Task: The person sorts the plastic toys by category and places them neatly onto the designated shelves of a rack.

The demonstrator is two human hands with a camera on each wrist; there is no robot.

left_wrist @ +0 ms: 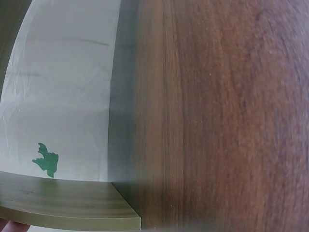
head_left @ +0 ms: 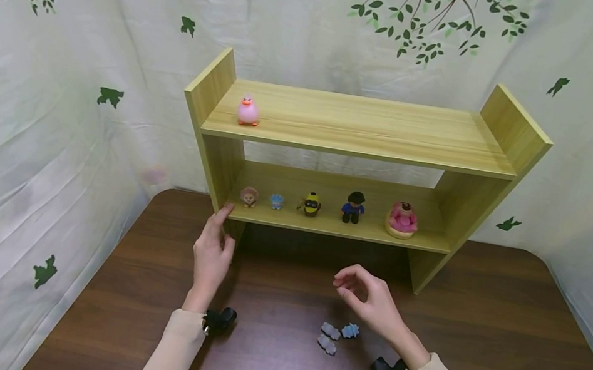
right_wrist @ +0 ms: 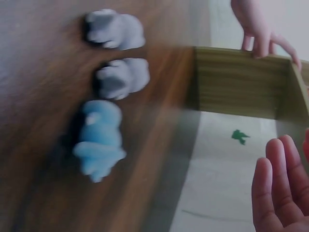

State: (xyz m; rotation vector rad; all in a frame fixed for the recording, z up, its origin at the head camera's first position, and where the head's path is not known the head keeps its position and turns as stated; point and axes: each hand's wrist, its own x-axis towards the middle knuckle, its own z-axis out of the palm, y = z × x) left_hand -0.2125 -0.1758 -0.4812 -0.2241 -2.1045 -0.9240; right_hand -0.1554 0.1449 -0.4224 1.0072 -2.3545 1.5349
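My left hand [head_left: 212, 258] holds the left side panel of a light wooden shelf [head_left: 346, 236], near the front of its lower board. In the right wrist view, that hand's thumb laps over the panel's edge. Above the dark wooden table, my right hand [head_left: 371, 300] hovers with loosely bent fingers and nothing in them. Close below it lie two small grey figurines [head_left: 330, 331] [head_left: 327, 345] and a light blue one [head_left: 350, 331]. The right wrist view shows the blue figurine [right_wrist: 100, 137] beside the grey pair, apart from the fingers [right_wrist: 277, 179].
A pink duck-like figure [head_left: 248, 111] stands on the upper board. Along the lower board are a small brownish figure [head_left: 249, 197], a tiny blue one [head_left: 276, 202], a yellow-and-black one [head_left: 311, 205], a blue-shirted one [head_left: 352, 208] and a pink bear [head_left: 402, 219]. A leaf-print cloth [head_left: 306, 34] hangs behind.
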